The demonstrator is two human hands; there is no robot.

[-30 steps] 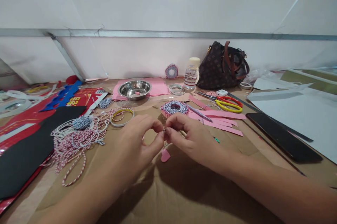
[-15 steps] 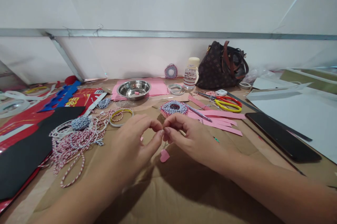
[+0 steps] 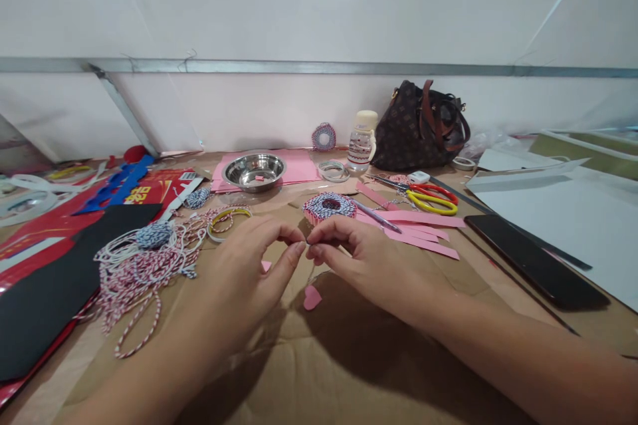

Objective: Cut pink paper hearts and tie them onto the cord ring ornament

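My left hand (image 3: 259, 262) and my right hand (image 3: 349, 252) meet over the cardboard, thumb and forefinger of each pinched together at the tips. Between them is a thin string (image 3: 312, 273), mostly hidden by the fingers. Below my right fingers, a small pink paper heart (image 3: 312, 298) sits at the lower end of this string. A bit of pink paper (image 3: 266, 267) shows beside my left thumb. Just beyond the hands lies a thick coil of twisted red, white and blue cord (image 3: 329, 205).
Tangled cord (image 3: 149, 252) lies left, near a tape roll (image 3: 229, 222). Behind are a steel bowl (image 3: 254, 171), a bottle (image 3: 361, 142) and a handbag (image 3: 421, 126). Pink paper strips (image 3: 423, 217), a pen (image 3: 379, 215), scissors (image 3: 433, 200) and a phone (image 3: 533, 262) lie right.
Both hands keep their pinch with only slight finger shifts, the tips moving a little left. The heart has turned slightly and now faces me more squarely.
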